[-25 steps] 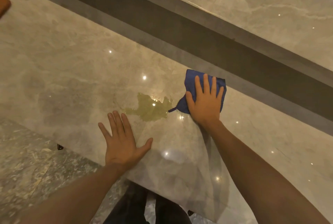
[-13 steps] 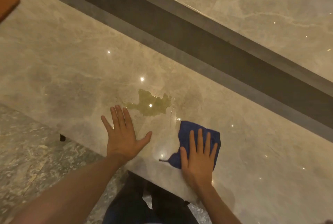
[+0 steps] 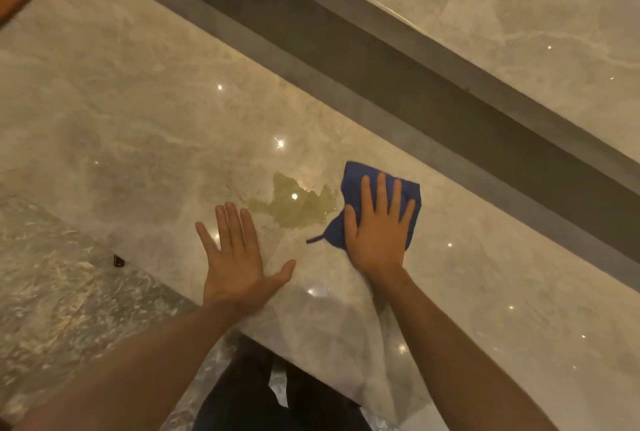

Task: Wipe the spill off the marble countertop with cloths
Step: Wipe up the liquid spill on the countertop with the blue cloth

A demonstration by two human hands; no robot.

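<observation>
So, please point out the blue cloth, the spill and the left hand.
blue cloth (image 3: 352, 184), head view, bare upper corner.
spill (image 3: 298, 209), head view, middle of puddle.
left hand (image 3: 236, 266), head view, back of hand.

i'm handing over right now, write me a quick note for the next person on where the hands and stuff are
Left hand: flat on the countertop just in front of the spill, holding nothing.
Right hand: fingers straight, pressing the cloth flat at the spill's right edge.
Done: cloth is in place beside the spill.
Left: the spill looks whole, so probably sweep the cloth left through it.
</observation>
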